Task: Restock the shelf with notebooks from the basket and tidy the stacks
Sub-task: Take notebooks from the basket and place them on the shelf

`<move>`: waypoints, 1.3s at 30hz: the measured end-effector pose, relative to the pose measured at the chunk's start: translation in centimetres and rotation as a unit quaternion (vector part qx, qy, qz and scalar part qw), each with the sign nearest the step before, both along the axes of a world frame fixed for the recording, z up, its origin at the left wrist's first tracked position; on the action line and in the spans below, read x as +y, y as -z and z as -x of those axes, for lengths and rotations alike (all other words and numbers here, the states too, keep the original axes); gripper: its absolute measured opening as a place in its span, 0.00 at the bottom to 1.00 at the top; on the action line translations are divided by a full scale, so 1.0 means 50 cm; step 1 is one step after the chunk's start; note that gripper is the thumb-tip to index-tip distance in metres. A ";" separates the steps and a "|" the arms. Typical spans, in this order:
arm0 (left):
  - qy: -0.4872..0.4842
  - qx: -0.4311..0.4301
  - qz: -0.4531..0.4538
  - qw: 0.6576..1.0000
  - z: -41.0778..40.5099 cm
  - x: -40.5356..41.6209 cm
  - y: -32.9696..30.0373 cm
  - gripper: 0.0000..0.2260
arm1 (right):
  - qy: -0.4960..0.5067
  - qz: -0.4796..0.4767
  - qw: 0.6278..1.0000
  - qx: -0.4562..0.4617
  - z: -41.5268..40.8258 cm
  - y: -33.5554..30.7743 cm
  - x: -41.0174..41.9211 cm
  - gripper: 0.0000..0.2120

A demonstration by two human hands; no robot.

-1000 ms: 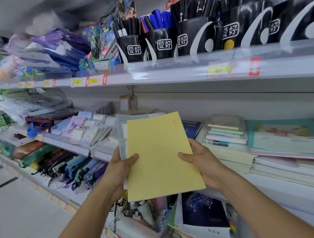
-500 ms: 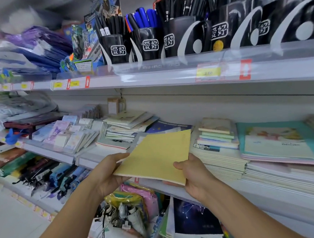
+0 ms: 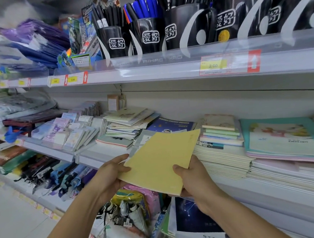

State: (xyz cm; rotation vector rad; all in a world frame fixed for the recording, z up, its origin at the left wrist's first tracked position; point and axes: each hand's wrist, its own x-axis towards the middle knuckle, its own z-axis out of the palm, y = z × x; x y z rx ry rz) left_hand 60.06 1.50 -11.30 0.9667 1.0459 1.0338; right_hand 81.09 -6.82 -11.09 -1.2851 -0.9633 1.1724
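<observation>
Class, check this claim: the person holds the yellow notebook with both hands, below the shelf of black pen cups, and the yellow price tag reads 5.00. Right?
Not quite. In the head view the price tag reads 2.00; the rest holds.

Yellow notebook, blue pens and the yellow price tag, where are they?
yellow notebook [image 3: 160, 162]: head view, middle of its cover.
blue pens [image 3: 144, 7]: head view, caps sticking out of the black cup.
yellow price tag [image 3: 212, 65]: head view, the printed number.

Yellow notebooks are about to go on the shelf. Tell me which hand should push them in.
Probably right. The right hand grips the yellow notebooks at their near edge, behind them; the left hand holds the side edge.
</observation>
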 end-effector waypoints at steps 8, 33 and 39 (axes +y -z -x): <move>0.039 0.062 0.009 0.997 -0.002 0.026 -0.023 0.25 | 0.013 -0.017 0.999 -0.033 -0.009 -0.017 0.009 0.10; -0.001 0.223 -0.128 0.966 0.004 0.058 -0.010 0.33 | -0.045 -0.073 0.982 -0.166 0.006 0.023 0.114 0.33; -0.023 0.267 -0.209 0.941 -0.013 0.088 -0.011 0.23 | 0.017 -0.079 0.954 -0.288 -0.001 0.026 0.136 0.22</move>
